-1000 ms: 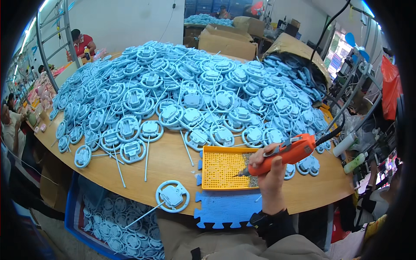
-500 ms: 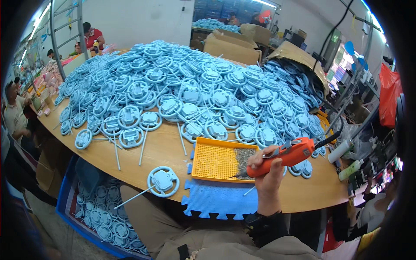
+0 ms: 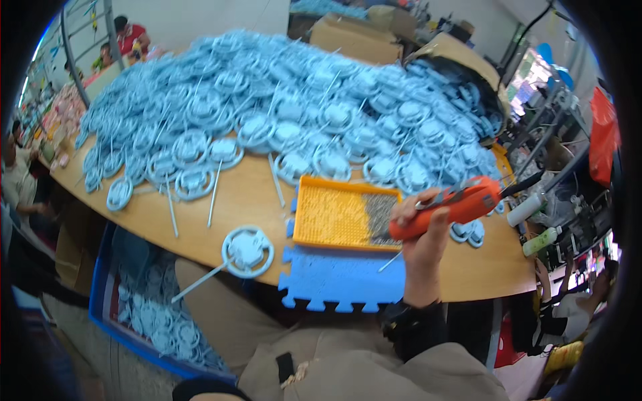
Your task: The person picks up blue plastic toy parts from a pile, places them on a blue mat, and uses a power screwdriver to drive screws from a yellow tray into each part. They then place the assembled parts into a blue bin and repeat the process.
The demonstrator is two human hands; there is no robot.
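Note:
My right hand (image 3: 426, 247) is wrapped round a red-orange electric screwdriver (image 3: 447, 208), above the right end of a yellow tray (image 3: 301, 230). Small screws (image 3: 382, 219) lie heaped in the tray's right part. Below the tray is a blue foam mat (image 3: 338, 277) with a jigsaw edge. A light-blue plastic ring-shaped part (image 3: 247, 251) with a long stem lies over the table's front edge, left of the mat. At the bottom edge a dark cuff and a sliver of skin, seemingly my left hand (image 3: 217, 397), show; its fingers are hidden.
A large pile of the same blue parts (image 3: 287, 107) covers the table's far half. A blue crate (image 3: 98, 294) of such parts stands at lower left. Bottles (image 3: 542, 240) stand by the table's right end, near a metal frame. People work at far left and right.
The view has tilted downward, so the table sits higher in the picture. My right hand and the screwdriver have shifted slightly right relative to the tray. A dark cuff has appeared at the bottom edge.

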